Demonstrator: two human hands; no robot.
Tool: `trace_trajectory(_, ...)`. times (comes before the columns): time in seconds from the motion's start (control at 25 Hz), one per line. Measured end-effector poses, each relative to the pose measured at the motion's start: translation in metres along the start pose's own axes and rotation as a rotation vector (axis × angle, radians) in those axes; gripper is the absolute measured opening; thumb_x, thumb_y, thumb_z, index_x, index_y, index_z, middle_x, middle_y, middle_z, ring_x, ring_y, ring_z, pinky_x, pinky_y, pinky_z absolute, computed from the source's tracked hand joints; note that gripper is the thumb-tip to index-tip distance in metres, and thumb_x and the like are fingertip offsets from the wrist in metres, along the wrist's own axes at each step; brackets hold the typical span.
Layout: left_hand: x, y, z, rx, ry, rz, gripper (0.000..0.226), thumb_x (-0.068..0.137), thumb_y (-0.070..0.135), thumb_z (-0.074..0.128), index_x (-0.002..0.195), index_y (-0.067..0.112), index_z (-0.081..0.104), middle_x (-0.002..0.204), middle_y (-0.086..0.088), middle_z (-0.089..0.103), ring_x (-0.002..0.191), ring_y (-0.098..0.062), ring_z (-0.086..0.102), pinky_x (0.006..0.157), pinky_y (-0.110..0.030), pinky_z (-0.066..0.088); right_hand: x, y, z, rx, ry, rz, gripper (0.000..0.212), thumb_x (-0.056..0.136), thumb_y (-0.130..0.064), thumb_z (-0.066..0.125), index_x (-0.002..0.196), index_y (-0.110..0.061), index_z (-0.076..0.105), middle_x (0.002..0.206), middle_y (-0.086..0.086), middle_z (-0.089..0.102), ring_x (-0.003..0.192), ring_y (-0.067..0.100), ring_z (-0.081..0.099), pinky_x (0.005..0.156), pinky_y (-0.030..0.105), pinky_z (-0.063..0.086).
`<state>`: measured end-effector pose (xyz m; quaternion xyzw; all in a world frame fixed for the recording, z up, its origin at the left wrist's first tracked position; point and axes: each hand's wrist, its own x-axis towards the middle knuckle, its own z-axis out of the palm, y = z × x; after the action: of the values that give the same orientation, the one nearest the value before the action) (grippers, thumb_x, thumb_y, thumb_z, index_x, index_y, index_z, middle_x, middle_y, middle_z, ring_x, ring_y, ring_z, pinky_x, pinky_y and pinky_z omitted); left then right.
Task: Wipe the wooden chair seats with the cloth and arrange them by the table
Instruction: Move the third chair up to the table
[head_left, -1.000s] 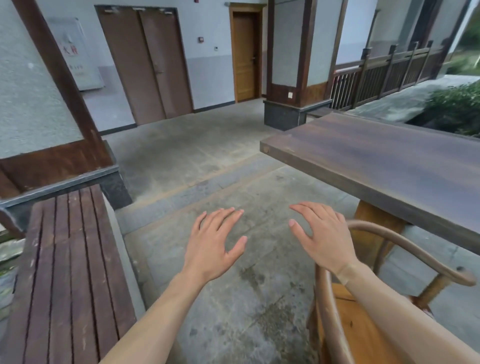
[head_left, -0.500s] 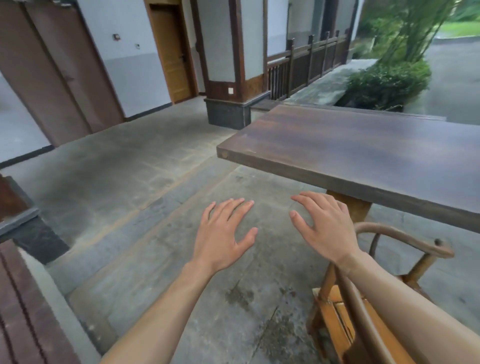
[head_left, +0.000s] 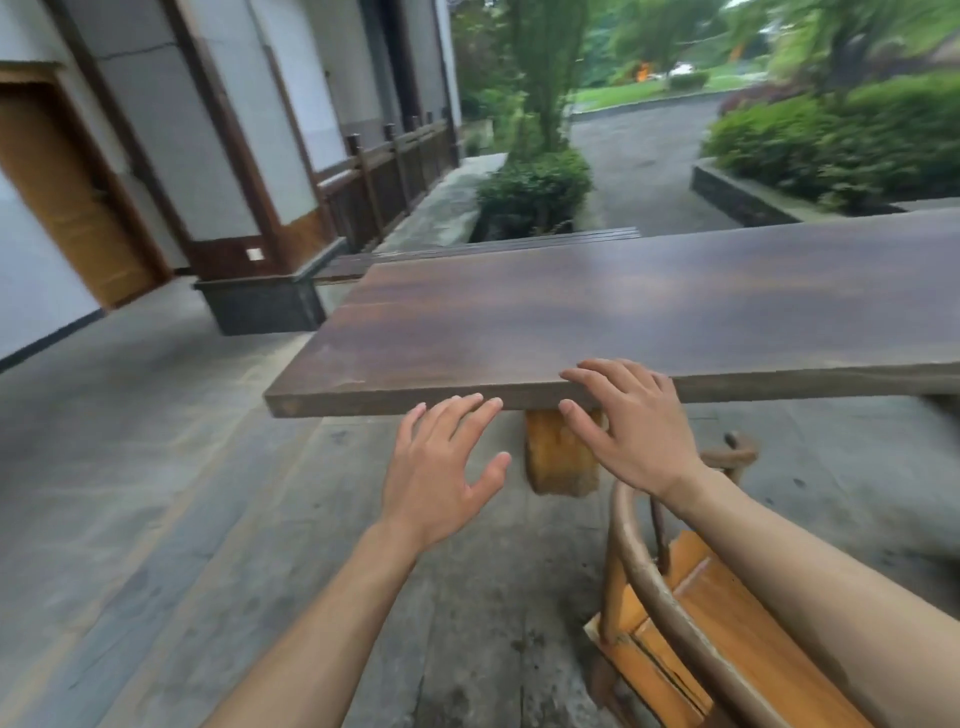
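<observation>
A long dark wooden table (head_left: 597, 317) fills the middle right of the view, resting on a thick light-wood leg (head_left: 558, 457). A wooden chair (head_left: 691, 618) with a curved dark armrest and an orange-brown seat stands at the lower right, beneath my right forearm. My left hand (head_left: 441, 467) hovers in the air with fingers spread, just before the table's near edge. My right hand (head_left: 634, 421) is also spread and empty, seen over the table's edge. I see no cloth.
Grey stone paving (head_left: 182, 493) stretches to the left. A pillar with a dark stone base (head_left: 260, 306) stands behind the table's left end, with a wooden railing (head_left: 395, 166) beyond it. A slatted bench (head_left: 467, 249) lies past the table. Shrubs (head_left: 535, 187) and a driveway are behind.
My view has swung to the right, from the doors and left bench toward the table and garden. Both hands stay spread and empty and are now at the table's near edge.
</observation>
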<state>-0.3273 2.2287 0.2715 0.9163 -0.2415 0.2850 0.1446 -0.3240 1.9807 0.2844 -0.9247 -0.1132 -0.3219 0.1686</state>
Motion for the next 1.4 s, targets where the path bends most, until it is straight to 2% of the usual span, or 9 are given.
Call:
trace_trajectory(0.24,0.043,0.007,0.05,-0.247,-0.003,0.316,0.055,0.09,0.05,0.048,0.139,0.027,0.054,0.139,0.003,0.059,0.13,-0.019,0.054,0.112,-0.048,0.037,-0.044,-0.001,-0.039,-0.284,0.087,0.295,0.048,0.094,-0.056,0.04,0.124,-0.029,0.066,0.126,-0.005,0.066,0.12,0.021,0.058,0.096,0.041,0.041)
trace_trajectory(0.48,0.006,0.05,0.043,-0.534,-0.118,0.632,0.053,0.092,0.051,0.045,0.14,0.028,0.052,0.139,0.004,0.059,0.129,-0.019,0.055,0.111,-0.048,0.039,-0.161,-0.086,-0.106,-0.617,0.112,0.653,0.044,0.095,-0.054,0.042,0.123,-0.031,0.065,0.126,-0.007,0.066,0.12,0.017,0.056,0.095,0.036,0.039)
trace_trajectory(0.64,-0.005,0.089,0.021,-0.651,-0.145,0.729,0.053,0.094,0.052,0.042,0.142,0.03,0.049,0.142,0.004,0.056,0.133,-0.017,0.051,0.115,-0.048,0.035,-0.206,-0.13,-0.149,-0.755,0.138,0.797,0.044,0.093,-0.055,0.042,0.122,-0.032,0.065,0.126,-0.008,0.066,0.121,0.017,0.057,0.096,0.037,0.042)
trace_trajectory(0.92,-0.042,0.128,0.012,-0.692,-0.146,0.824,0.053,0.094,0.053,0.04,0.139,0.028,0.054,0.139,0.003,0.06,0.13,-0.017,0.053,0.113,-0.045,0.035,-0.256,-0.162,-0.167,-0.776,0.168,0.868,0.043,0.094,-0.053,0.041,0.124,-0.033,0.063,0.129,-0.01,0.064,0.123,0.015,0.055,0.096,0.039,0.044)
trace_trajectory(1.08,-0.056,0.134,0.027,-0.682,-0.172,0.801,0.052,0.095,0.052,0.039,0.139,0.029,0.053,0.14,0.004,0.058,0.13,-0.016,0.051,0.113,-0.044,0.034,-0.279,-0.158,-0.162,-0.762,0.185,0.862,0.04,0.095,-0.051,0.043,0.122,-0.031,0.065,0.126,-0.01,0.065,0.121,0.014,0.056,0.094,0.037,0.043)
trace_trajectory(1.4,-0.113,0.118,0.088,-0.736,-0.123,0.783,0.044,0.093,0.039,0.047,0.121,0.014,0.068,0.122,-0.003,0.069,0.114,-0.021,0.064,0.099,-0.039,0.047,-0.347,-0.113,-0.099,-0.69,0.227,0.781,0.035,0.094,-0.041,0.049,0.113,-0.022,0.07,0.115,-0.006,0.07,0.109,0.016,0.062,0.085,0.035,0.045)
